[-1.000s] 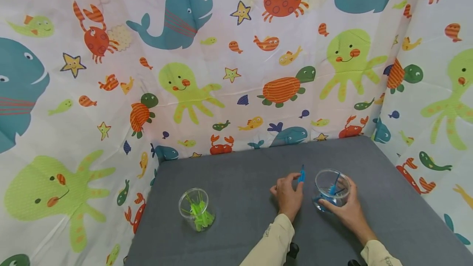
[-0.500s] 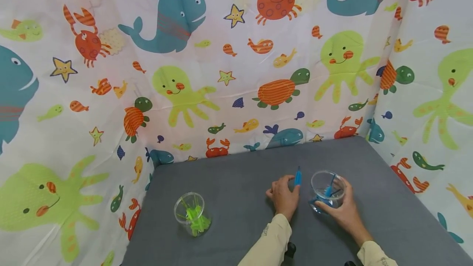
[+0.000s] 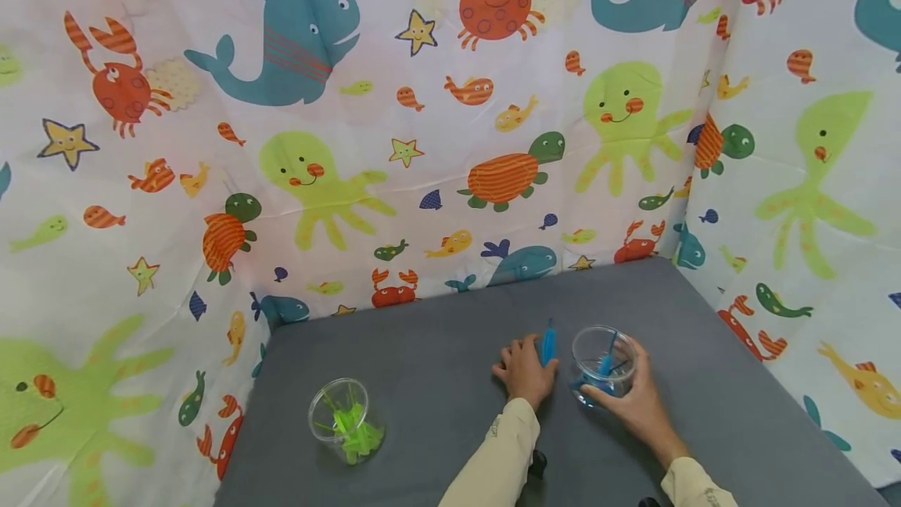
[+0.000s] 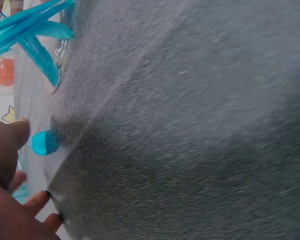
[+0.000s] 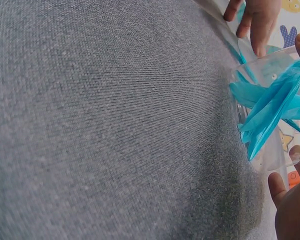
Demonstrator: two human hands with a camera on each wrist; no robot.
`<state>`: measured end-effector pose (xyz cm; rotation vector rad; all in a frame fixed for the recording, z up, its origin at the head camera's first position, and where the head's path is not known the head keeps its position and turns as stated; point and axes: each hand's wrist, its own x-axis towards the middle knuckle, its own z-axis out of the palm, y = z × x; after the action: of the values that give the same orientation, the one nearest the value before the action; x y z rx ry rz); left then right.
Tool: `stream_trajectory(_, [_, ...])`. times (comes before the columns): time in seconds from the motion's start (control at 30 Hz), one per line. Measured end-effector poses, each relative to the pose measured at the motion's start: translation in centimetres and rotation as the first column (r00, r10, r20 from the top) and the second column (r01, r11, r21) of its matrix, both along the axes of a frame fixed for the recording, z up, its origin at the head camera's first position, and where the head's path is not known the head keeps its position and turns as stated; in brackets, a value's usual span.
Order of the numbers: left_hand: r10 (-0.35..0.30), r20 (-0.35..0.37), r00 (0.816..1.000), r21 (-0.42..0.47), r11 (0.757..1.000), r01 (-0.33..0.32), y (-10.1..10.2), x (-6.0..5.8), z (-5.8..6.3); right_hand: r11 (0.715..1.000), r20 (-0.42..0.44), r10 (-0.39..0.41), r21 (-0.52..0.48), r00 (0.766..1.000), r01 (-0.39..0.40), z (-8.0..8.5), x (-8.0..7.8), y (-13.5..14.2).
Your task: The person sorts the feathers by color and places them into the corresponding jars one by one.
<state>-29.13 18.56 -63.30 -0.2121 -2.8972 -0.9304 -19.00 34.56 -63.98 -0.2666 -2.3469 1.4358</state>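
Note:
My right hand (image 3: 637, 400) grips a clear round plastic cup (image 3: 590, 332) from its right side, thumb on the near side. Inside are several blue pieces (image 5: 275, 100), folded and crinkled on thin sticks, like closed cocktail umbrellas. To the left of the cup, one more blue closed cocktail umbrella (image 3: 548, 345) is at the table with its thin stick pointing away. My left hand (image 3: 525, 375) is beside it, thumb and fingers spread around it with a gap visible in the left wrist view, where the umbrella's blunt end (image 4: 44, 143) shows near the thumb.
A second clear cup (image 3: 314, 429) with several light green umbrella-like pieces (image 3: 357, 433) stands at the left of the grey cloth-covered table (image 3: 436, 350). A white curtain (image 3: 422, 116) printed with sea animals hangs behind and at both sides.
The head view has turned to the right, so everything sits further left. My left hand's fingers have spread away from the blue umbrella. The right hand keeps its grip on the cup.

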Motion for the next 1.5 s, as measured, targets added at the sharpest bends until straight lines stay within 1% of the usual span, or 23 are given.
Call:
stream_trajectory(0.07, [0.012, 0.015, 1.0, -0.055, 0.998, -0.011, 0.0, -0.3, 0.1, 1.0, -0.007, 0.002, -0.004, 1.0, -0.002, 0.0, -0.1, -0.1])
stream_trajectory(0.17, [0.021, 0.025, 0.999, -0.103, 0.994, -0.018, 0.1, -0.7, 0.2, 1.0, -0.007, 0.004, -0.003, 1.0, -0.004, 0.0, -0.1, -0.2])
stream_trajectory(0.3, [0.034, 0.014, 0.999, -0.126, 0.991, -0.032, 0.3, -1.0, 0.3, 1.0, -0.007, 0.011, -0.011, 1.0, -0.011, -0.1, -0.1, -0.4])
stream_trajectory(0.5, [0.056, -0.012, 0.998, -0.157, 0.986, -0.057, 0.5, -1.7, -0.7, 1.0, -0.01, 0.029, 0.006, 1.0, -0.029, -0.3, 0.0, -0.9])
stream_trajectory(0.57, [0.056, -0.028, 0.998, -0.165, 0.984, -0.06, 0.4, -2.0, -0.8, 0.999, -0.02, 0.03, 0.01, 0.999, -0.03, -0.3, -0.1, -1.0])
stream_trajectory(0.63, [0.056, -0.041, 0.998, -0.163, 0.985, -0.062, 0.4, -2.0, -0.5, 1.0, -0.022, 0.026, 0.01, 0.999, -0.026, -0.2, -0.1, -1.1])
stream_trajectory(0.83, [0.041, -0.035, 0.999, -0.132, 0.99, -0.046, 0.9, -2.0, 0.3, 1.0, -0.016, 0.005, 0.007, 1.0, -0.005, -0.1, 0.0, -0.7])
stream_trajectory(0.93, [0.031, -0.032, 0.999, -0.133, 0.991, -0.035, 1.2, -1.8, 0.8, 1.0, -0.021, -0.001, 0.009, 1.0, 0.001, 0.0, 0.0, -0.5])
stream_trajectory(1.0, [0.025, -0.038, 0.999, -0.139, 0.99, -0.03, 1.3, -1.8, 0.8, 1.0, -0.018, -0.001, 0.01, 1.0, 0.001, -0.1, 0.0, -0.4])
stream_trajectory(1.07, [0.024, -0.033, 0.999, -0.144, 0.989, -0.028, 1.5, -1.9, 0.6, 1.0, -0.007, 0.002, 0.009, 1.0, -0.002, -0.3, 0.0, -0.4])
stream_trajectory(1.23, [0.026, -0.035, 0.999, -0.17, 0.985, -0.031, 1.8, -2.3, -0.5, 1.0, 0.023, 0.003, 0.008, 1.0, -0.004, -0.9, -0.1, -0.2])
stream_trajectory(1.37, [0.019, -0.028, 0.999, -0.194, 0.981, -0.024, 2.2, -2.7, -1.1, 1.0, 0.012, -0.003, -0.006, 1.0, 0.003, -1.0, -0.1, 0.1])
stream_trajectory(1.5, [0.01, -0.013, 1.0, -0.202, 0.979, -0.013, 2.8, -3.1, -1.5, 1.0, -0.01, -0.004, -0.016, 1.0, 0.003, -0.8, 0.1, 0.3])
